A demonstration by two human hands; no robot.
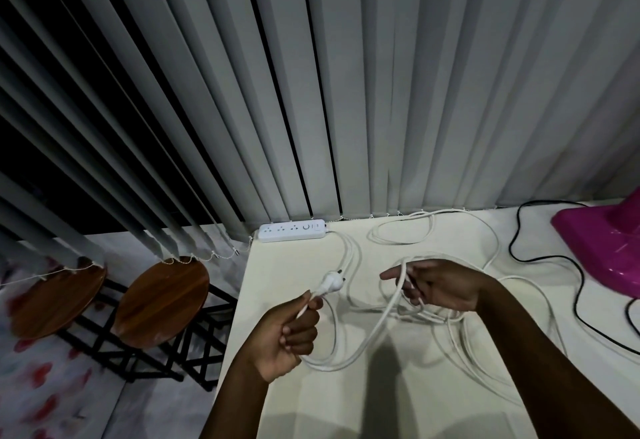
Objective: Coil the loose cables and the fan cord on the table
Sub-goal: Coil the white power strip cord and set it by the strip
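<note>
Cable everywhere on this one. From the head camera, a smooth round white cable (367, 331) sprawls in loose loops over the matte cream table (277, 404). The left hand (289, 338) has its fingers curled round the cable just behind the white plug (330, 282), which is chunky, glossy plastic with dark pins. The plug's long axis tilts up and to the right, pins pointing toward the far edge of the table. The right hand (440, 286) sits just right of the plug with a couple of strands running across the palm, fingers bent loosely around them, index finger sticking out to the left.

At the far left corner of the table sits a white power strip (292, 229), a long rounded bar lying along the back edge, its own lead trailing toward the hands. A thin black fan cord (568, 262) snakes across the right side next to a shiny magenta fan base (602, 244). Grey vertical blinds (311, 92) hang behind, and two round wooden stools (162, 300) on black frames stand on the floor to the left.
</note>
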